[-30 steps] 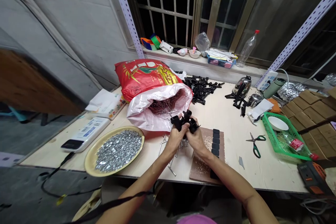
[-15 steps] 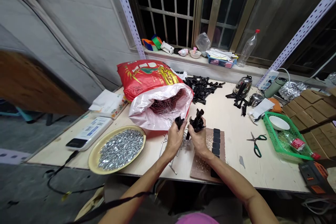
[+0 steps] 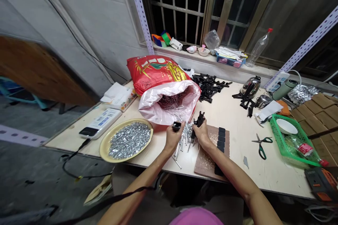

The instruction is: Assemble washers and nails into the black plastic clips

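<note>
My left hand (image 3: 173,139) is closed around a small black plastic part (image 3: 176,126), its end turned up. To its right, my right hand (image 3: 201,134) grips black plastic clamp pieces (image 3: 200,117), several by the look of it, though the fingers hide some. Between and below the hands lies a loose heap of long silvery metal rods with small heads (image 3: 182,144), nail- or bolt-like. Just behind is the open mouth of a red and white sack (image 3: 155,75), with more such rods inside. A brown board (image 3: 203,165) lies beneath my right wrist, bearing a row of black pads (image 3: 221,142).
A yellowish bowl (image 3: 104,153) of small metal pieces stands left, near a white box-like device (image 3: 105,121). Behind lie piled black clamp parts (image 3: 208,86). To the right are scissors (image 3: 261,145), a green basket (image 3: 281,144) and stacked cardboard boxes (image 3: 314,112).
The camera view has turned slightly, shifting the table scene right. My hands are a little farther apart, and the black part in my left hand has tipped. More of the rod heap shows between them.
</note>
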Demonstrator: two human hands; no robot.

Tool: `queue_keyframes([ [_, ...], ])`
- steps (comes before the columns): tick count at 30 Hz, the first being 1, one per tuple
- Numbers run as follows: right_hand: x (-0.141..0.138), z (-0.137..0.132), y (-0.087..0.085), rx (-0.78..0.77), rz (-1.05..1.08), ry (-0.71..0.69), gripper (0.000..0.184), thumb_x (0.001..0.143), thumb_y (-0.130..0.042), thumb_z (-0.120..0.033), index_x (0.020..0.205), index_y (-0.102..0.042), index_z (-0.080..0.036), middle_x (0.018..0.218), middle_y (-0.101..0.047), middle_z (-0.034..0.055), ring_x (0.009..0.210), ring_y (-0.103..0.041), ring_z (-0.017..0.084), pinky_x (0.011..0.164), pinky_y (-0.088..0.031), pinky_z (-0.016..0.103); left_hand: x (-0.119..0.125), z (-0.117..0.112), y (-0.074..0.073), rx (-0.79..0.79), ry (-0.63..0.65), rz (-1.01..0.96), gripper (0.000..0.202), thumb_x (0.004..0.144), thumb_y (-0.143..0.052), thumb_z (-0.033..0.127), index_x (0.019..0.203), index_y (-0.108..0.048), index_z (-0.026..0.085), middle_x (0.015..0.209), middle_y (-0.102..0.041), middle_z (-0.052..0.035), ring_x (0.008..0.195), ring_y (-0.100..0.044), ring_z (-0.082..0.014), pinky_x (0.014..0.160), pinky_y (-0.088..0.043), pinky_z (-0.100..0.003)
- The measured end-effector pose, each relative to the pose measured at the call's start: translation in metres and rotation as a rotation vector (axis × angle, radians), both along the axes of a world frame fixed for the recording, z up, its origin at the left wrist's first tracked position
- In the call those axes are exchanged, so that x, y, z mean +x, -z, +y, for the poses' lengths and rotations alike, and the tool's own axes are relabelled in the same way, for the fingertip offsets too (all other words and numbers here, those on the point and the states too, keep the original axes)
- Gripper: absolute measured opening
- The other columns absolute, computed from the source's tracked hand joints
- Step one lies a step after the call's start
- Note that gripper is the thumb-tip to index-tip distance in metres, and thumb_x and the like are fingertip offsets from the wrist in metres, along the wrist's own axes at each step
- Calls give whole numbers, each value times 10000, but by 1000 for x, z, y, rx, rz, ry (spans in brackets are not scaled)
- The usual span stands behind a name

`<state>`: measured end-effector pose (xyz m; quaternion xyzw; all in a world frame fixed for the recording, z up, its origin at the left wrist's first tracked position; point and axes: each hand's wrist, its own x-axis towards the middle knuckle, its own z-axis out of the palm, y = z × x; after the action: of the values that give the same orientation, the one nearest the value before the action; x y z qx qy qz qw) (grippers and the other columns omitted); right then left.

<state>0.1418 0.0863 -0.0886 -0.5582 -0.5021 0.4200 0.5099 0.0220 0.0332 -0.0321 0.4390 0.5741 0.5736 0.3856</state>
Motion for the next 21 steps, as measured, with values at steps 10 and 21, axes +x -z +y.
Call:
queue_keyframes([
  [10,-2,-3,26,193,-376,53,885,679,-603,-236,1457,-193,-137,1361,-448,186,1325,-373,302,1054,-364,500,-10,3,1,-232,101,-515,500,545,-773,521,599,-386,209,426,-292,138,337,-243,-19,336,-185,-167],
  [21,23,-36,-48,825,-805,-719,367,949,-406,-189,1191,-608,-378,1274,-603,1,1333,-405,188,1107,-347,459,-27,12,-17,-566,257,-887,271,839,-607,378,738,-646,130,596,-644,-66,574,-639,-176,451,-485,-252],
])
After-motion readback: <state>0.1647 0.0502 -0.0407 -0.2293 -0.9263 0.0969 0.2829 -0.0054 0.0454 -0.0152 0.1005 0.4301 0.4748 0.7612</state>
